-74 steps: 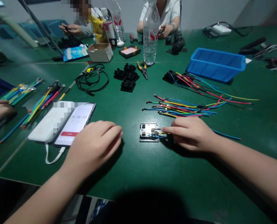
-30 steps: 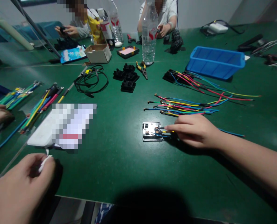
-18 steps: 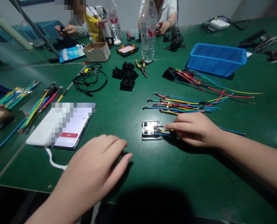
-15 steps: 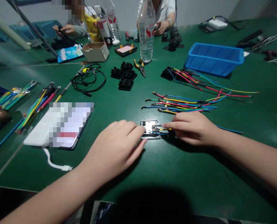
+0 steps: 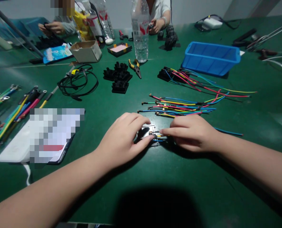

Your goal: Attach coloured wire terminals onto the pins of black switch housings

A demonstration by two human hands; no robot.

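Note:
On the green table in front of me lies a small, flat rectangular housing (image 5: 146, 129), light inside with dark edges. My left hand (image 5: 125, 136) curls round its left side, thumb pressed near the wire ends and index finger by the far edge. From the right, my right hand (image 5: 193, 133) pinches a dark wire (image 5: 155, 131) that runs into the housing. Yellow and blue wires (image 5: 160, 139) also leave its right side. My fingers cover part of the housing, so the exact seating of the wire ends is hidden.
Beyond my hands lie loose coloured wires (image 5: 179, 106), pliers (image 5: 136, 69) and black plastic parts (image 5: 119, 77). A blue bin (image 5: 211, 60) and a water bottle (image 5: 141, 34) stand farther back. At left are a phone (image 5: 62, 136) and wire bundles (image 5: 19, 110). Two people work across the table.
My left thumb has moved from the housing's near left edge onto the wire ends, and its fingers have lifted and spread along the far side. The view has shifted slightly right.

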